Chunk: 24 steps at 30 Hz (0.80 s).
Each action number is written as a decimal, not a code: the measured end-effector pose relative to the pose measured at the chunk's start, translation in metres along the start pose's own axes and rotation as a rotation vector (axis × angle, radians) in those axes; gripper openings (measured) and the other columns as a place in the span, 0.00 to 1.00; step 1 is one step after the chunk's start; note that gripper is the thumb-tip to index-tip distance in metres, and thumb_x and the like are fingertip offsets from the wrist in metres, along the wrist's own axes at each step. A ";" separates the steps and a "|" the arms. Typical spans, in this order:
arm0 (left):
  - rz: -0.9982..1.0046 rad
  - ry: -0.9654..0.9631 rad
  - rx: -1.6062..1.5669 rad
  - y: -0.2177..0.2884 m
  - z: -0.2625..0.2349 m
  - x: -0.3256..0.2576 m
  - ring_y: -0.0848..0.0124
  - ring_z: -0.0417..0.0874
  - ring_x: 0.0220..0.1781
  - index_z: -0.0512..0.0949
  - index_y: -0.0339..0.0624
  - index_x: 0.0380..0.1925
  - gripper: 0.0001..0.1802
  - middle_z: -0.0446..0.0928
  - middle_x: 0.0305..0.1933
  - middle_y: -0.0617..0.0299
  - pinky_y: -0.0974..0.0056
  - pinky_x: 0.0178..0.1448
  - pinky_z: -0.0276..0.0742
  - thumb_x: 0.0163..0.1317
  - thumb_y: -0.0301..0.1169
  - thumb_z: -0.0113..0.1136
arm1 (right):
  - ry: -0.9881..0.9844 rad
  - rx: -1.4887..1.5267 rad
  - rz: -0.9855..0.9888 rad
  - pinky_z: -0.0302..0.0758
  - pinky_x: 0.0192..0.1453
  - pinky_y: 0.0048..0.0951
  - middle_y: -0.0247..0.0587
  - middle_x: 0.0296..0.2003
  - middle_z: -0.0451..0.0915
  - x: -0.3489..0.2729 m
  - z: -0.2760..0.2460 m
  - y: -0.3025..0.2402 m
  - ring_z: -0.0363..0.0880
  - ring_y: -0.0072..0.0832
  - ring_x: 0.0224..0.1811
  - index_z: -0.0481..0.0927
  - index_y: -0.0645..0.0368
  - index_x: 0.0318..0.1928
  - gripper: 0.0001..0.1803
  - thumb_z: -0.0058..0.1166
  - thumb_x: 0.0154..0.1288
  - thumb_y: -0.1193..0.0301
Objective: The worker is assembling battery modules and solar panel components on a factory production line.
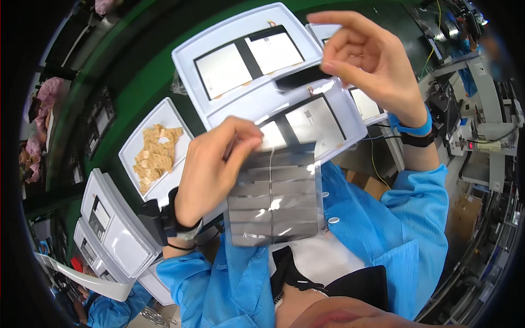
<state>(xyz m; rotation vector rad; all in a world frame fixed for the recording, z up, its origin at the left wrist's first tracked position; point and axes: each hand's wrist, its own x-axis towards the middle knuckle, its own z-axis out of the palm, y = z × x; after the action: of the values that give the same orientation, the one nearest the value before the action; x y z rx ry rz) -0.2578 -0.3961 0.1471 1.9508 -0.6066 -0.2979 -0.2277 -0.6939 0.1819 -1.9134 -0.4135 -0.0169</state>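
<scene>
My left hand (210,167) pinches the upper edge of a clear plastic sheet (273,199) between thumb and forefinger. Rows of dark grey adhesive strips lie on that sheet, which hangs in front of my chest. Raised at the upper right, my right hand (377,68) has its thumb and curled fingers closed at the end of a black strip (299,79), blurred, over the trays. Below the strip, a white tray (358,127) holds flat silvery-white battery packs (314,121) with black borders; the sheet and my left hand hide part of it.
Behind it, another white tray (183,57) carries two similar packs (224,71). A smaller tray (127,156) of tan paper pieces (158,153) stands to the left on the green table (136,82). Stacked white trays (128,246) are at lower left, near a person's blue sleeve (112,311).
</scene>
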 end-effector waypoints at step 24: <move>0.305 -0.159 0.583 -0.012 0.056 0.015 0.60 0.79 0.21 0.71 0.37 0.72 0.40 0.74 0.19 0.59 0.56 0.29 0.74 0.56 0.31 0.64 | 0.002 0.057 0.313 0.82 0.34 0.20 0.40 0.33 0.84 -0.042 0.014 0.056 0.86 0.20 0.30 0.73 0.61 0.67 0.32 0.69 0.64 0.81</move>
<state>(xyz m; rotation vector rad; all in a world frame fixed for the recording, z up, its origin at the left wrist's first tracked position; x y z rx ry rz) -0.2675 -0.4434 0.1119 2.3530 -1.1826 -0.0852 -0.2527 -0.7107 0.1173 -1.9024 -0.1082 0.1969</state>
